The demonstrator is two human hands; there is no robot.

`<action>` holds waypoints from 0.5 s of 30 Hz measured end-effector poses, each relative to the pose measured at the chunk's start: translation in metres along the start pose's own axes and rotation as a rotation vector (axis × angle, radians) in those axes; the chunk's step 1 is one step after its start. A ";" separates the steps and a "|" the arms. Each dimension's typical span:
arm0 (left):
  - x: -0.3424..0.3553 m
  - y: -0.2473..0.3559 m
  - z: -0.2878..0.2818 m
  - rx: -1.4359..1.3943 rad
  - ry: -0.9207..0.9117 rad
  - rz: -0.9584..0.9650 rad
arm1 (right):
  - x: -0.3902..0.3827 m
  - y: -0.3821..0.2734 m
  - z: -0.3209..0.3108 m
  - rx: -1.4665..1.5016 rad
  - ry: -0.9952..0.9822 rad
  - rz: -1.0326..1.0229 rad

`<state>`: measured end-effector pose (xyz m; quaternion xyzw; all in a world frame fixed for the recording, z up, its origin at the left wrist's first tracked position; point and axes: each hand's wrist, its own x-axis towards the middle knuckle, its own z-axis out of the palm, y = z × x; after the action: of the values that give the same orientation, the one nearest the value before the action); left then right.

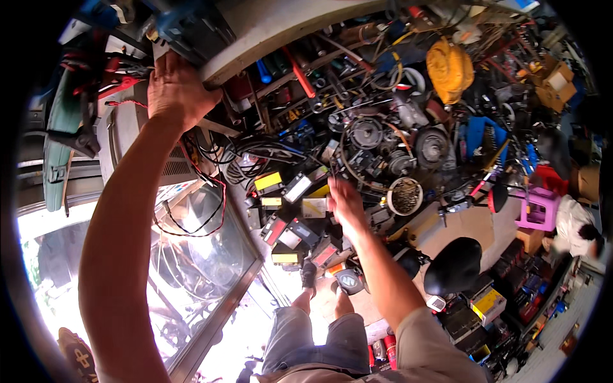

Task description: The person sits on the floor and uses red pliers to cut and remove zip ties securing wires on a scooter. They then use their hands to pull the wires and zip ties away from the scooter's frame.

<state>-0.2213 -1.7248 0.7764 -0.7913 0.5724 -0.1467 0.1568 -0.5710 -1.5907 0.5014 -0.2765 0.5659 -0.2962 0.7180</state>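
Observation:
My left hand (177, 92) is raised at the upper left, its fingers stretched forward and resting by the end of a pale wooden beam (255, 46). Beside it are pliers with red handles (121, 85) and a blue-black tool case (191, 25). My right hand (347, 203) hangs near the middle with its fingers closed; a thin dark thing seems to stick out at the fingertips, too small to name. Below and left of that hand lie several boxy batteries (300, 235) with yellow, white and red labels. To its right stands a white bucket (405, 196) of small metal parts.
Metal wheel hubs (432, 147), a yellow bag (449, 69) and a blue bin (482, 139) crowd the far side. A black seat (453, 266) and a purple stool (537, 207) stand at the right, near another person (573, 226). Loose cables (246, 156) hang beside a glass case (201, 255).

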 end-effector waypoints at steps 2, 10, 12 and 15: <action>-0.002 0.000 0.001 0.077 0.071 0.050 | 0.078 -0.011 0.029 -0.049 -0.113 -0.243; -0.001 -0.013 0.013 0.003 0.150 0.057 | 0.276 -0.045 0.160 -0.676 0.183 -0.904; 0.000 -0.018 0.017 -0.026 0.050 -0.034 | 0.287 -0.048 0.179 -0.561 0.244 -0.985; 0.000 -0.032 0.027 -0.003 0.090 -0.007 | 0.281 -0.050 0.187 -0.685 0.396 -1.150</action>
<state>-0.1822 -1.7132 0.7654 -0.7863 0.5762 -0.1820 0.1292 -0.3420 -1.8199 0.3945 -0.6839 0.5115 -0.4791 0.2027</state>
